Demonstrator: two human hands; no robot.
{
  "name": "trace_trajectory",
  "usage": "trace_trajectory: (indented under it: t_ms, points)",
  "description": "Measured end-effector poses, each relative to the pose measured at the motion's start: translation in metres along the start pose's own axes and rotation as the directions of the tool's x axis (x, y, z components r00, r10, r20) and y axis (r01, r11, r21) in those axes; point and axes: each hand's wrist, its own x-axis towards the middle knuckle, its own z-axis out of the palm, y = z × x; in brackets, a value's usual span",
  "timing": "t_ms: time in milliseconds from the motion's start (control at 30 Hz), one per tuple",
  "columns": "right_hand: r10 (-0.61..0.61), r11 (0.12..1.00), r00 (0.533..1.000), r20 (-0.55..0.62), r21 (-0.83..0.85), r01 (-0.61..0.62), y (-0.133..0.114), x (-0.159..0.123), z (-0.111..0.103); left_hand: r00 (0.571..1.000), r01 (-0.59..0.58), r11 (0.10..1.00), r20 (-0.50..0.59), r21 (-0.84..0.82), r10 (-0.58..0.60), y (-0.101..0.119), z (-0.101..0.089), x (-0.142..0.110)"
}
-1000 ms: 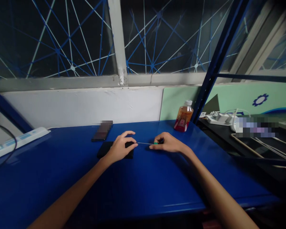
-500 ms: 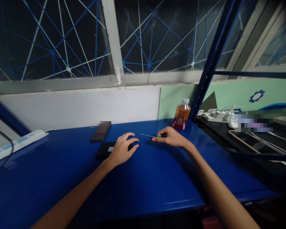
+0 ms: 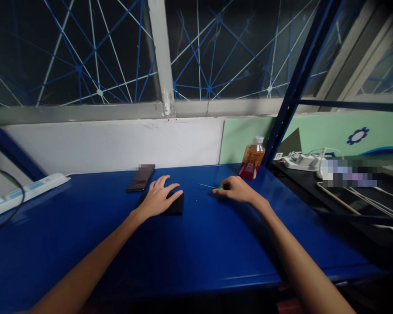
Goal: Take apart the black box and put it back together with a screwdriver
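My left hand (image 3: 160,195), fingers spread, is over a flat black rectangular object (image 3: 175,207) and hides much of it; whether it touches the object I cannot tell. My right hand (image 3: 234,189) is closed round the green handle of a screwdriver (image 3: 209,186), whose thin metal shaft points left above the blue table (image 3: 216,244). A tiny shiny piece (image 3: 196,199), perhaps a screw, lies on the table between the hands. Behind my left hand lies a dark phone-like slab (image 3: 141,178), partly blurred out.
A bottle of orange-red drink (image 3: 253,158) stands at the back right, beside a blue metal post (image 3: 283,117). At the left edge lies a white power strip (image 3: 29,194) with a dark cable. To the right, a black table (image 3: 340,196) holds chargers and white cables.
My left hand has moved left across the black object, uncovering its right end and covering its pale label. My right hand still holds the screwdriver. The view has shifted slightly.
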Motion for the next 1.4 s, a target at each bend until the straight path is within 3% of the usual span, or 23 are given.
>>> trace_trajectory:
  t_ms: [167,233,400,667,833,1033,1200,1400]
  points:
    - [0.009,0.999,1.0,0.021,-0.052,-0.008,0.0,0.001,0.002,0.956,0.012,0.996,-0.294,0.094,0.016,0.009,-0.004,0.003]
    - [0.011,0.999,1.0,0.028,-0.051,-0.01,0.0,0.001,0.002,0.945,-0.034,0.993,-0.321,0.109,0.067,0.01,-0.01,0.005]
    - [0.047,0.992,0.999,0.005,-0.114,-0.046,0.0,0.001,0.002,0.97,-0.18,0.976,-0.141,0.122,0.196,0.011,-0.023,0.004]
    - [0.064,0.96,0.997,-0.044,-0.271,-0.074,-0.004,0.001,0.015,0.972,-0.225,0.968,0.088,0.112,0.216,0.017,-0.026,-0.006]
    - [0.032,0.955,0.999,-0.024,-0.294,-0.038,-0.016,-0.001,0.023,0.967,-0.235,0.971,0.112,0.037,0.23,0.006,-0.026,-0.008]
    - [0.002,0.963,1.0,-0.024,-0.268,-0.009,-0.019,-0.001,0.026,0.977,-0.196,0.976,0.109,0.095,0.185,0.001,-0.028,-0.009]
    - [0.006,0.964,0.999,-0.039,-0.266,-0.016,-0.019,-0.002,0.025,0.962,-0.257,0.96,0.125,0.108,0.244,-0.007,-0.033,-0.016]
    - [0.011,0.959,0.995,-0.099,-0.28,-0.038,-0.019,-0.001,0.029,0.95,-0.312,0.945,0.05,0.098,0.308,-0.017,-0.025,-0.028]
